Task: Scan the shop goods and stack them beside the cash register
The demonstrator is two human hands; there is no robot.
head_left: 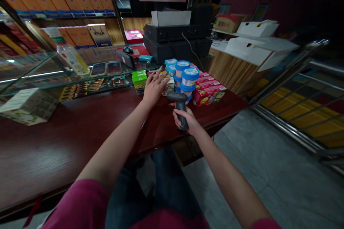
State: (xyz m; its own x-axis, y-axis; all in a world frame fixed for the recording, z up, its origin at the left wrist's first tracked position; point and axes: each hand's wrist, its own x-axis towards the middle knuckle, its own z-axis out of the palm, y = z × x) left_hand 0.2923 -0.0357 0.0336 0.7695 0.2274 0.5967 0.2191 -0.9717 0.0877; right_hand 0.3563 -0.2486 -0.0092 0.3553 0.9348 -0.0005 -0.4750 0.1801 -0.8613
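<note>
My right hand (189,118) is wrapped round the handle of a dark grey barcode scanner (177,96), its head level and pointing left above the counter. My left hand (154,87) is stretched out with its fingers spread, over or on some small packs partly hidden beneath it; whether it touches them I cannot tell. Left of that hand stand green packs (139,78). To its right are stacked blue-lidded tubs (190,75), and a small pale box (169,85) shows between the hand and the tubs. A row of red boxes (209,89) lies beyond the scanner, to the right.
The dark red wooden counter (107,125) carries a white-green carton (28,105) at left. A bottle (68,53) and a phone (98,69) rest on the glass case. Black equipment (177,39) stands behind. A metal railing (290,121) is at right.
</note>
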